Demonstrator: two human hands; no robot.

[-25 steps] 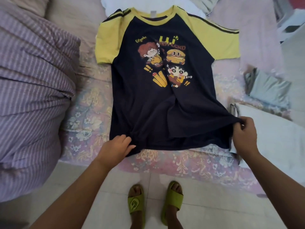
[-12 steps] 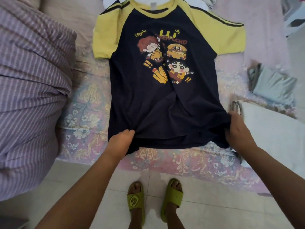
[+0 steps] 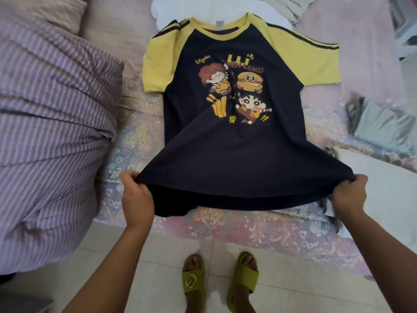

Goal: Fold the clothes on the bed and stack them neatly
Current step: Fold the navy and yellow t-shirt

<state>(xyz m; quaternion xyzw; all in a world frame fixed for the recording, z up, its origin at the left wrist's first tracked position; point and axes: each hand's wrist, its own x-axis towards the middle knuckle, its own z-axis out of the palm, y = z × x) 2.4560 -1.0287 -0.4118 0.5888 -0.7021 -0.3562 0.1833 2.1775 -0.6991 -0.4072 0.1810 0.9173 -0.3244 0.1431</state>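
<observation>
With our left hand (image 3: 137, 195) and right hand (image 3: 348, 193) each gripping a hem corner in curled fingers, we should keep the T-shirt (image 3: 232, 141) taut and level before folding it on the bed (image 3: 248, 229).

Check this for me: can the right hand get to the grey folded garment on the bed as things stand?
Probably yes, once it lets go. The right hand grips the T-shirt hem, so it is busy. The grey garment lies uncovered on its side of the bed, beyond the white cloth, with nothing standing between.
</observation>
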